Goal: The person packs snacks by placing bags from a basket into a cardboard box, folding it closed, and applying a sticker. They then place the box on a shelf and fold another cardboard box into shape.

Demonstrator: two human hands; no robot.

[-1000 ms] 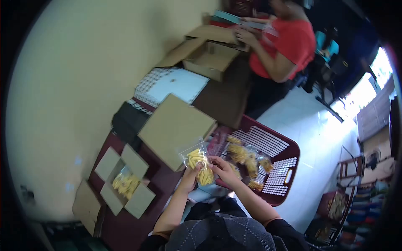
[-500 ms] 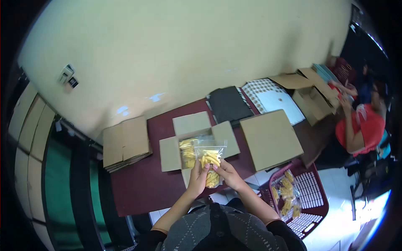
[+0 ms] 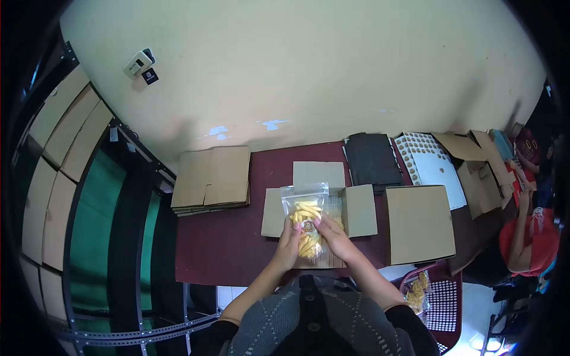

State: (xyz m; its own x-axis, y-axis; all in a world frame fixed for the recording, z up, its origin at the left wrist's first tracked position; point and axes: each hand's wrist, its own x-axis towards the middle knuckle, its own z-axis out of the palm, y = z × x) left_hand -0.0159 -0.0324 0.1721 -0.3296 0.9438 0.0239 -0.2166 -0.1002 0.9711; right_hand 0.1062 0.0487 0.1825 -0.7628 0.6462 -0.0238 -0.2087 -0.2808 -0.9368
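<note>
Both the left hand (image 3: 289, 246) and the right hand (image 3: 332, 237) grasp the clear bag of yellow snacks (image 3: 306, 216) by its lower edges, one on each side, holding it upright over the open cardboard box (image 3: 361, 210) on the dark red tabletop (image 3: 219, 249). A stack of flat cardboard (image 3: 212, 176) lies at 9 o'clock from the box, and a closed box (image 3: 419, 222) sits at its 3 o'clock.

Soft, even indoor light leaves a faint shadow on the wall (image 3: 309, 65) and a slight sheen on the clear bag (image 3: 306, 204). Fisheye bending curves the edges into a black ring
</note>
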